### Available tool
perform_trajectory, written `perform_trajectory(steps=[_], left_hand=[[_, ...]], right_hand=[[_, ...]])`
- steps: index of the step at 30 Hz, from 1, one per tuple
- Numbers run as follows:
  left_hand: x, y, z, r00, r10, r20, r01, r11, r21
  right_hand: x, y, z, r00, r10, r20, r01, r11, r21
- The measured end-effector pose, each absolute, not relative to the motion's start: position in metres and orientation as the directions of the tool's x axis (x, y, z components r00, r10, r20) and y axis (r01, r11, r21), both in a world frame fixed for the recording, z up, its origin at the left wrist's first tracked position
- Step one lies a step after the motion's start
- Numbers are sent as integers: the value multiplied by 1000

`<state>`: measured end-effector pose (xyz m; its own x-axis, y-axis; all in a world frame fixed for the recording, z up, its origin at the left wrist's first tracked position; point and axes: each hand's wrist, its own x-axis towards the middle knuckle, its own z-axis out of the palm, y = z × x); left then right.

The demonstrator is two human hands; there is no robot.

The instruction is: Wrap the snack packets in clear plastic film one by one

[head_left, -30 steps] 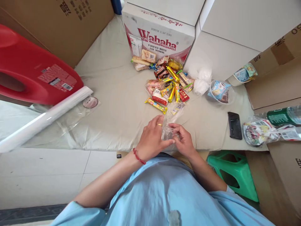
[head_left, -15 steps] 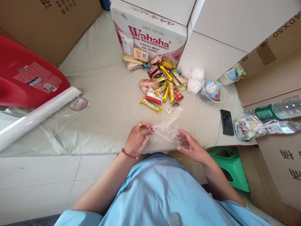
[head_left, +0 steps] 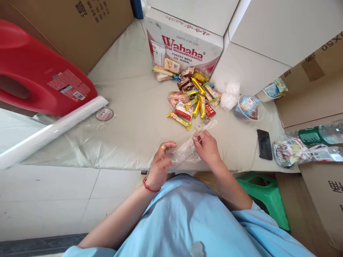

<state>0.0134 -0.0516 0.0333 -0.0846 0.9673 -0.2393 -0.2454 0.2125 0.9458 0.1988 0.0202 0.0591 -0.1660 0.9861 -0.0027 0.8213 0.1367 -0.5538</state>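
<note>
On table's (head_left: 134, 132) near edge: clear bag (head_left: 187, 151) pinched by right hand's (head_left: 209, 148) fingertips, prob. b/c film is thin & limp; left hand (head_left: 158, 166) held half-curled nr bag's other end, thumb & fingers parted, contact can't be told. Snacks (head_left: 184, 111) heaped just beyond, prob. for easy reach, some propped agst box (head_left: 197, 41). Table covered w/ pale cloth; plastic roll (head_left: 53, 132) laid by red jug (head_left: 34, 64). Floor (head_left: 48, 200) tiled; green stool (head_left: 277, 200) placed at rt.
</note>
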Motion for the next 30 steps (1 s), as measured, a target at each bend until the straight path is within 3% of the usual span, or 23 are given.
perform_trajectory(steps=[2, 4, 6, 9, 11, 15, 19, 22, 24, 26, 27, 28, 30], left_hand=[[7, -55, 38, -188, 978, -93, 47, 103, 994], [8, -53, 42, -217, 975, 54, 368, 31, 929], [14, -48, 41, -169, 978, 124, 540, -13, 841], [18, -37, 31, -127, 992, 16, 530, 54, 846], [13, -33, 23, -206, 976, -72, 466, 162, 870], [-10, -24, 22, -382, 920, -92, 397, 253, 882], [-34, -13, 27, -435, 896, -87, 492, 317, 811], [-40, -11, 23, -514, 858, 24, 585, 330, 741], [-37, -15, 18, -537, 805, 252, 682, 239, 691], [-31, -20, 15, -399, 771, 496, 818, 54, 573], [-28, -21, 14, -249, 789, 561, 868, -76, 491], [-24, -21, 13, -65, 820, 568, 883, -219, 416], [-19, -17, 14, 255, 863, 436, 840, -421, 342]], right_hand=[[192, 20, 71, -217, 975, -40, 872, 175, -458], [185, 19, 81, -287, 953, -94, 888, 228, -399], [178, 18, 84, -362, 924, -123, 869, 286, -404], [176, 21, 79, -420, 901, -111, 794, 306, -524], [182, 24, 72, -394, 914, -99, 718, 239, -654], [207, 26, 53, -216, 972, -97, 507, 27, -862], [233, 12, 36, -30, 985, -170, 402, -144, -904], [247, 0, 26, 18, 970, -243, 399, -230, -888], [252, -5, 22, 30, 963, -268, 413, -257, -874], [254, -6, 21, 34, 960, -277, 421, -265, -868], [254, -5, 21, 30, 962, -272, 426, -259, -867], [254, -3, 21, 23, 965, -260, 435, -244, -867], [255, 0, 22, 6, 975, -223, 464, -201, -863]])
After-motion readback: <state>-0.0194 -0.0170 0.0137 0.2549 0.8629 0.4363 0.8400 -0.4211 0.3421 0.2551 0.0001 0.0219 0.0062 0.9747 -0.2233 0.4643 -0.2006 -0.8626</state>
